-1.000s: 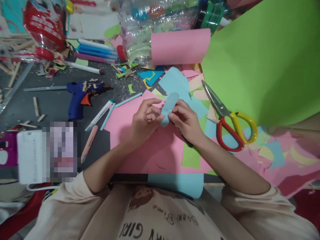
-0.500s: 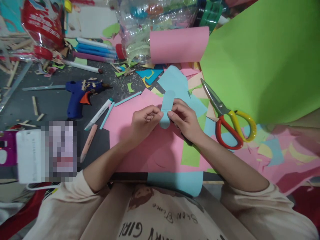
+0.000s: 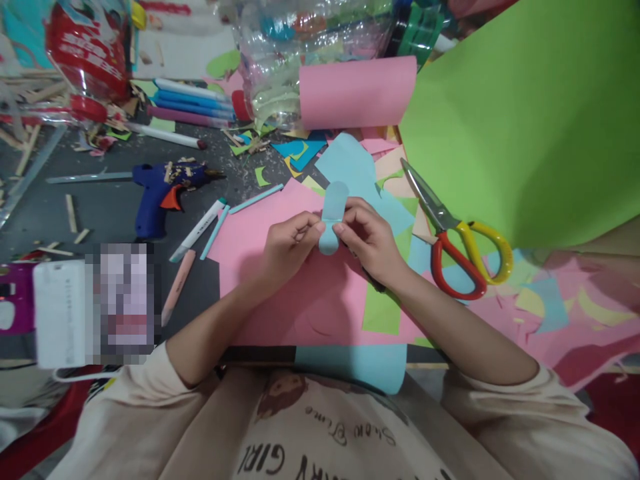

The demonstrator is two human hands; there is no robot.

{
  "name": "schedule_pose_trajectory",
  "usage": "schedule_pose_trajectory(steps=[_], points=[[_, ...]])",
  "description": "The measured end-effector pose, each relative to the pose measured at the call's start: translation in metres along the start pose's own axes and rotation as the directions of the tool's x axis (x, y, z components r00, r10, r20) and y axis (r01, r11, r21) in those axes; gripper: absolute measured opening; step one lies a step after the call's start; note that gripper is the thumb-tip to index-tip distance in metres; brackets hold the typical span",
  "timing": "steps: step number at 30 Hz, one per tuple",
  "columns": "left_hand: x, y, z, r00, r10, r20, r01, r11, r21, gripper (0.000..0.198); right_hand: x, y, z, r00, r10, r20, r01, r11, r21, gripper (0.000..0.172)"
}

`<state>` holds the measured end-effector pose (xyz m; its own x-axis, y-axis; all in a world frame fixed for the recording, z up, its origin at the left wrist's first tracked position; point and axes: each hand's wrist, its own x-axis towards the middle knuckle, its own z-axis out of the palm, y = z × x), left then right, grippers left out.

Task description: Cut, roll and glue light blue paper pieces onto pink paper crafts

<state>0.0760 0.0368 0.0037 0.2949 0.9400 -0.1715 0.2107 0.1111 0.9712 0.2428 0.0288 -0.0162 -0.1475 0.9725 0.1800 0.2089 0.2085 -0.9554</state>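
Between my two hands is a small light blue paper strip [image 3: 335, 201] with rounded ends and a crease across its middle. My left hand [image 3: 293, 247] pinches its left edge near the crease. Opposite it, my right hand [image 3: 373, 240] pinches the right edge with thumb and finger. The strip's lower end hangs between the thumbs, over a large pink sheet [image 3: 290, 307]. Behind the strip lies a bigger light blue paper piece [image 3: 347, 160]. A green paper piece [image 3: 383, 310] shows below my right wrist.
Scissors [image 3: 443, 217] with red and yellow handles lie at the right, beside a big green sheet [image 3: 540, 120]. On the left are a blue glue gun [image 3: 155, 193], markers [image 3: 197, 230] and a white device [image 3: 60, 313]. A pink paper roll [image 3: 357, 92] and plastic bottles [image 3: 93, 53] stand behind.
The strip's lower end has tilted slightly between my fingers, and the crease shows a little more sharply. Both hands keep their pinch in nearly the same place.
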Motion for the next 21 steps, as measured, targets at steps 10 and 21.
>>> schedule_pose_trajectory(steps=[10, 21], points=[[0.0028, 0.0043, 0.0011, 0.999, -0.013, -0.037, 0.014, 1.0, 0.008, 0.026, -0.0002, -0.0013, 0.0003, 1.0, 0.02, 0.006, -0.02, 1.0, 0.012, 0.034], [0.0033, 0.0054, 0.0001, 0.999, -0.013, -0.03, 0.012, 0.999, -0.033, 0.014, 0.0003, -0.0011, -0.0025, 0.996, 0.009, 0.085, -0.008, 1.0, -0.012, 0.026]])
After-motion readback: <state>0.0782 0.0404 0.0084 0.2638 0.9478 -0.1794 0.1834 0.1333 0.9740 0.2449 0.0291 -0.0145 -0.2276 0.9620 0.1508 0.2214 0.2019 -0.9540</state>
